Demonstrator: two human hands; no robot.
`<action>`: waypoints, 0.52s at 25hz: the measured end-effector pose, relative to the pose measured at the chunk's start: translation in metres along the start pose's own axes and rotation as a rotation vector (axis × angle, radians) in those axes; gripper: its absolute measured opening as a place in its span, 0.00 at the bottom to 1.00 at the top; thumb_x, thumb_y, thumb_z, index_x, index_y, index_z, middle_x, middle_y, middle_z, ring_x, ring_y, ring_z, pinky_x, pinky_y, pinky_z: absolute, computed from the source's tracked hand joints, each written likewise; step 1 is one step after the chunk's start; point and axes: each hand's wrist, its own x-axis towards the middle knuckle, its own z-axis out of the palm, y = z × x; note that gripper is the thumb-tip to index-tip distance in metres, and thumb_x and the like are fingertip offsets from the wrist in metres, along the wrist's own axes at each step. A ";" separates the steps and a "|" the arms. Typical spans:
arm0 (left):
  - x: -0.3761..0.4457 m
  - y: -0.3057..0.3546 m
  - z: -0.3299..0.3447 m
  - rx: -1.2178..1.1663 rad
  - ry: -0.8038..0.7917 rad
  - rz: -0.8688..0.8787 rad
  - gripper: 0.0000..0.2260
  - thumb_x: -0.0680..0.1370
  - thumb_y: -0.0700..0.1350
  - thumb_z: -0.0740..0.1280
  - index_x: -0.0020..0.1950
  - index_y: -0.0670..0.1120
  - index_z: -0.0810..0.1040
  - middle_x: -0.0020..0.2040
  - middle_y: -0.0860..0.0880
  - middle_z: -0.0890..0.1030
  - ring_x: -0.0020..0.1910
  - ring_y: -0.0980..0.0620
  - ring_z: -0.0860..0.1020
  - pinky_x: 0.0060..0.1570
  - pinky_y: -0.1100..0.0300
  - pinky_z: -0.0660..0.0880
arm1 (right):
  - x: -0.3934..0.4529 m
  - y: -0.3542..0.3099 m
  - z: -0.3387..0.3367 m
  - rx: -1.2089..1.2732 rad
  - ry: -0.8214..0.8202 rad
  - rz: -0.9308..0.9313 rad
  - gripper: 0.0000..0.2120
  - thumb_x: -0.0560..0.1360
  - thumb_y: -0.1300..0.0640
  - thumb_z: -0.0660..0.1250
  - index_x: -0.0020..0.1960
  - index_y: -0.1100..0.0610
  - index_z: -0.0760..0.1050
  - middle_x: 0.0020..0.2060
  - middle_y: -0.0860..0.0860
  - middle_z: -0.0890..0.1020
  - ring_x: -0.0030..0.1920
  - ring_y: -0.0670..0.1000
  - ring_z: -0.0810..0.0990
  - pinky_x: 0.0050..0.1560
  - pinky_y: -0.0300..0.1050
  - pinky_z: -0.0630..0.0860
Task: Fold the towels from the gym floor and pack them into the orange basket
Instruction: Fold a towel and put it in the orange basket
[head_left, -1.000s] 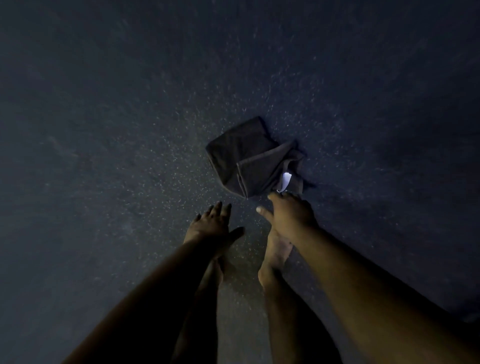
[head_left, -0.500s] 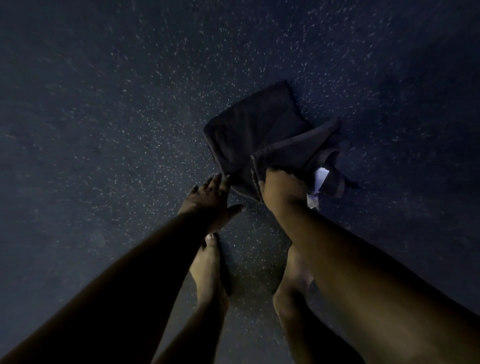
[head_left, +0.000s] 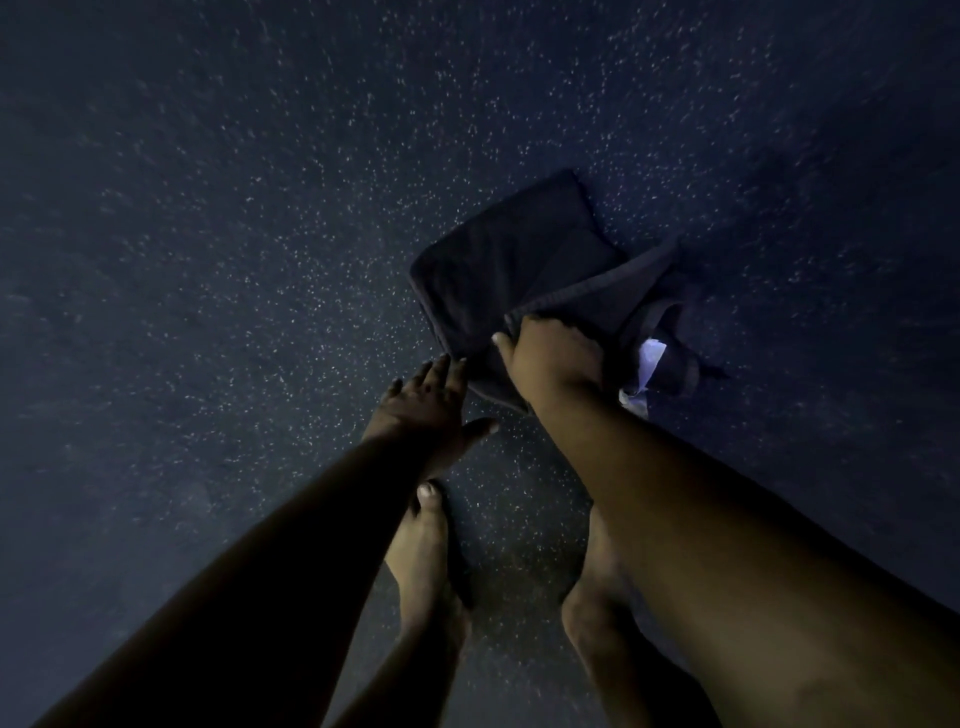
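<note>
Early going, I'd judge — the dark towel (head_left: 524, 270) lies crumpled on the speckled floor (head_left: 234, 260), unfolded. The right hand (head_left: 553, 358) grips its near edge, fingers curled; the left hand (head_left: 426, 400) reaches alongside, fingers straight, holding nothing. No basket in view.

A dark towel (head_left: 514, 270), charcoal or navy in the dim light, lies crumpled on the dark speckled gym floor (head_left: 260, 234) just ahead of my bare feet. Its far part lies roughly flat, with one corner pointing away from me. The near right part is bunched and lifted, a thick hemmed edge running diagonally across it. A small white label (head_left: 648, 358) shows at the towel's right side, bright against the cloth. My right hand (head_left: 550, 358) grips the near bunched edge, fingers curled over the fabric. My left hand (head_left: 426, 400) reaches flat, fingertips at the towel's near left edge.
</note>
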 end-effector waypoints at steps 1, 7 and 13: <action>0.004 -0.005 0.004 -0.011 -0.004 -0.003 0.43 0.79 0.72 0.52 0.83 0.50 0.39 0.84 0.47 0.42 0.83 0.47 0.45 0.80 0.46 0.47 | 0.002 -0.001 0.005 -0.002 -0.006 0.017 0.19 0.83 0.42 0.56 0.59 0.53 0.80 0.55 0.56 0.84 0.56 0.60 0.82 0.45 0.51 0.66; -0.025 -0.016 -0.001 -0.031 -0.040 -0.010 0.42 0.80 0.71 0.51 0.83 0.50 0.38 0.83 0.47 0.40 0.83 0.46 0.43 0.80 0.46 0.45 | -0.071 0.025 -0.005 0.057 0.027 -0.063 0.14 0.84 0.48 0.55 0.56 0.53 0.77 0.49 0.57 0.84 0.48 0.63 0.83 0.41 0.49 0.68; -0.131 0.022 -0.055 0.009 -0.068 0.049 0.41 0.79 0.71 0.50 0.83 0.51 0.37 0.83 0.47 0.40 0.83 0.45 0.44 0.79 0.46 0.44 | -0.180 0.044 -0.092 0.067 0.091 -0.022 0.10 0.80 0.51 0.61 0.45 0.53 0.78 0.40 0.53 0.84 0.38 0.59 0.81 0.37 0.46 0.70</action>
